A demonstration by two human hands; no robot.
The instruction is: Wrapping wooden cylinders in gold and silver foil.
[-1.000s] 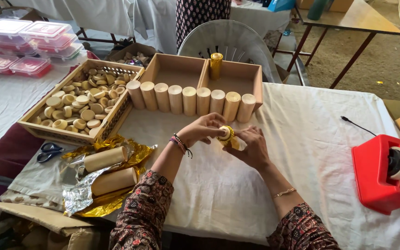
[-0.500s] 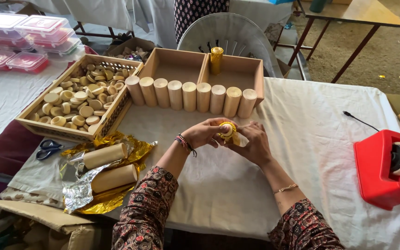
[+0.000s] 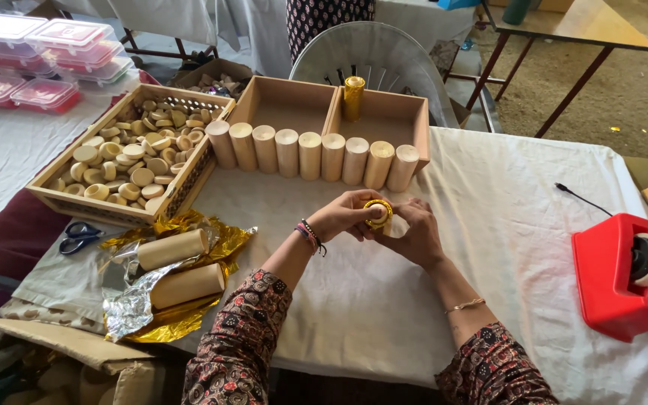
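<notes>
At the centre of the frame we hold a small wooden cylinder (image 3: 377, 213) end-on between both hands, just above the white-clothed surface (image 3: 504, 225). Its rim shows gold foil folded over the bare wood end. Our left hand (image 3: 343, 216) has its grip closed on the near side of the cylinder, fingers pinching the foil edge; our right hand (image 3: 414, 232) wraps the far side, grip likewise closed around it.

We judge the step in hand to be the tucking of foil over the end of the piece, the wrap around its side seemingly already on. The next move, as we read it, calls for pressing the remaining foil flat around the rim while turning the piece a little between the fingers, without tearing the thin sheet.

Counting: nine bare wooden cylinders (image 3: 309, 154) stand in a row above centre, against the front of a two-compartment wooden box (image 3: 324, 112). One gold-wrapped cylinder (image 3: 353, 97) stands upright in the box's right compartment. Two more bare cylinders (image 3: 178, 266) lie at lower left on crumpled gold foil sheets (image 3: 189, 315). A wooden tray (image 3: 50, 196) at upper left holds many small wooden discs, too many to count surely. One pair of scissors (image 3: 80, 236) lies left of the foil, and one red tape dispenser (image 3: 620, 274) sits at the right edge.
</notes>
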